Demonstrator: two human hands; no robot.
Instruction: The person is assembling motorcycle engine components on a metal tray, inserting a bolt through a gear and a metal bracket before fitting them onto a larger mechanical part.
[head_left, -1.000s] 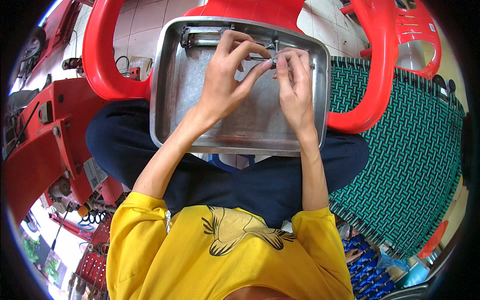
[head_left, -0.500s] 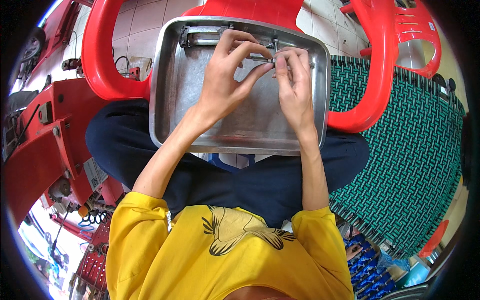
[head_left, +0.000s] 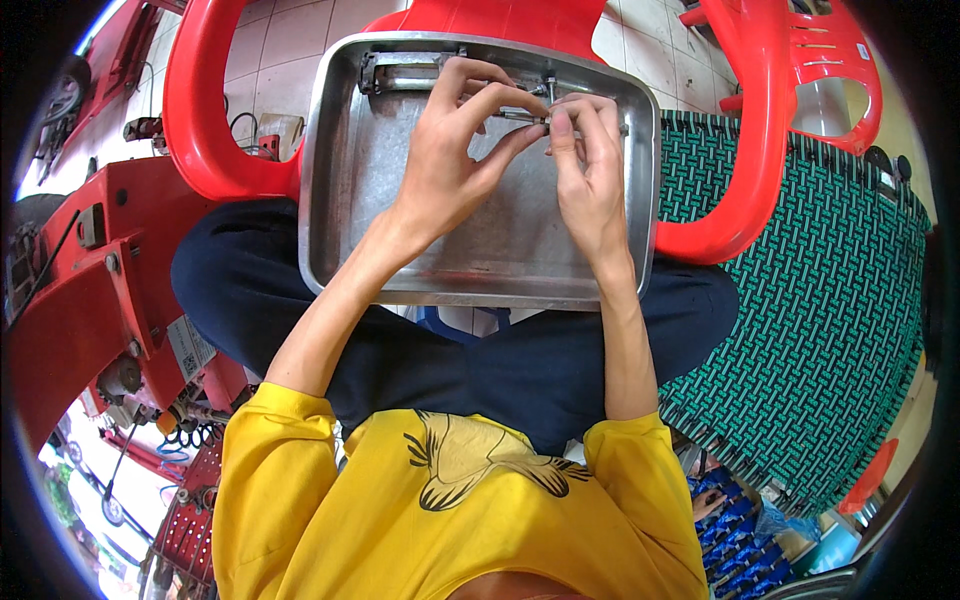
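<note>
Over the far right part of a metal tray (head_left: 470,268), both my hands meet at a small thin metal rod-like part (head_left: 516,116). My left hand (head_left: 455,150) pinches it between thumb and fingertips from the left. The fingers of my right hand (head_left: 588,165) are closed on its right end, which they mostly hide. A metal bolt-like piece (head_left: 551,88) stands just beyond my fingertips. At the tray's far left lies a long dark metal assembly (head_left: 400,74), partly behind my left hand.
The tray sits on a red plastic chair (head_left: 500,18) and over my crossed legs (head_left: 270,270). Red machinery (head_left: 90,260) stands on the left. A green and black woven lounger (head_left: 810,290) is on the right. Another red chair (head_left: 835,70) stands at the far right.
My hands and fingertips have shifted only very slightly around the small metal part. The tray and the assembly in it have stayed put.
</note>
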